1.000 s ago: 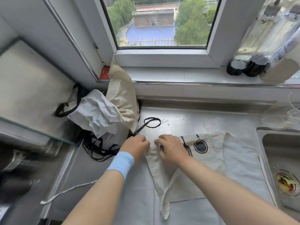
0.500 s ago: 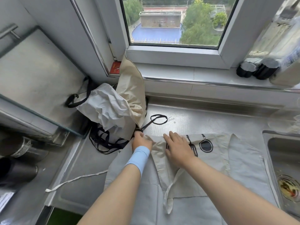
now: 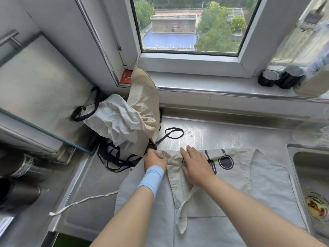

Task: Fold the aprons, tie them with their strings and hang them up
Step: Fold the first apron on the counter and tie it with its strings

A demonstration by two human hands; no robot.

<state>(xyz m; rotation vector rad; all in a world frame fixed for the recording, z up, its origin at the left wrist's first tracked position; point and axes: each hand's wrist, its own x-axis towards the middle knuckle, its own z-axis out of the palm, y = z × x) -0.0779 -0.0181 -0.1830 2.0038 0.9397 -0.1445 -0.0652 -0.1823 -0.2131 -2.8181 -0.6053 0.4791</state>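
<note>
A beige apron with black utensil prints lies partly folded on the steel counter, on top of a pale grey apron. My left hand, with a blue wristband, grips the beige apron's upper left corner. My right hand presses flat on the cloth beside it, fingers spread. A white string of the apron trails toward me. Another white string runs left across the counter.
A heap of crumpled aprons with black straps sits at the back left corner under the window. A sink lies at the right. Dark bottles stand on the sill. Dark cylinders lie at the left.
The camera has shifted, so the scene sits further right and lower. My right hand's fingers have straightened from curled to flat on the cloth. My left hand keeps its grip on the corner.
</note>
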